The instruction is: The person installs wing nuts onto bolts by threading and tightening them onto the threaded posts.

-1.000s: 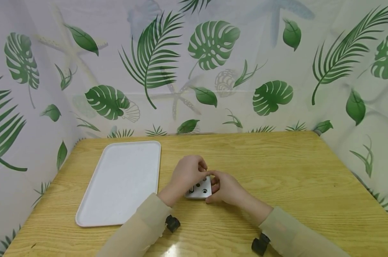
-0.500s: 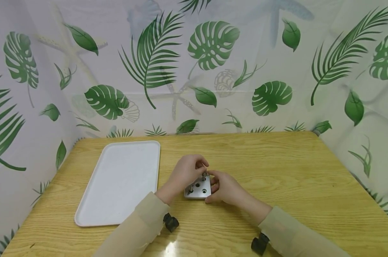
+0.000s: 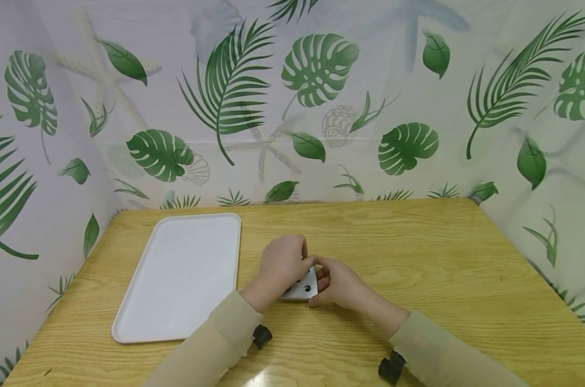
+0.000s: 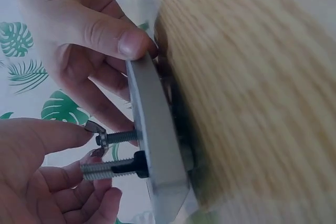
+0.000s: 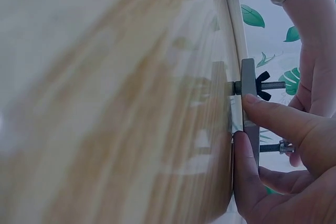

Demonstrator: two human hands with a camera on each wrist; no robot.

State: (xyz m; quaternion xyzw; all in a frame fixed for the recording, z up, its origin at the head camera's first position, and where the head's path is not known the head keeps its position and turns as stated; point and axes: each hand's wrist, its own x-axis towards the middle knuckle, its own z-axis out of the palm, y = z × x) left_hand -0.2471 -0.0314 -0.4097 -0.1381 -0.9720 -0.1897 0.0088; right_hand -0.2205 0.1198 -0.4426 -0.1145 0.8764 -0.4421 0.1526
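A thick silver metal plate (image 3: 297, 294) with several holes lies low over the table, two threaded bolts standing out of it. With thumb and fingers my left hand (image 3: 281, 263) pinches a silver wing nut (image 4: 103, 138) near the free end of one bolt (image 4: 123, 137). My right hand (image 3: 343, 282) grips the plate by its right edge, thumb on the near side. The other bolt (image 5: 274, 85) carries a black wing nut (image 5: 262, 85) run down against the plate's face. In the head view the left hand covers the plate's upper left part and both bolts.
A white rectangular tray (image 3: 181, 274) lies on the wooden table (image 3: 418, 258) left of the hands. Behind the table hangs a leaf-print cloth (image 3: 341, 156). Black wrist cameras (image 3: 391, 368) are strapped under both sleeves.
My left hand has turned about the wing nut, fingers opening a little and closing round it again, and now hides more of the plate. The right hand and the plate stay in place.
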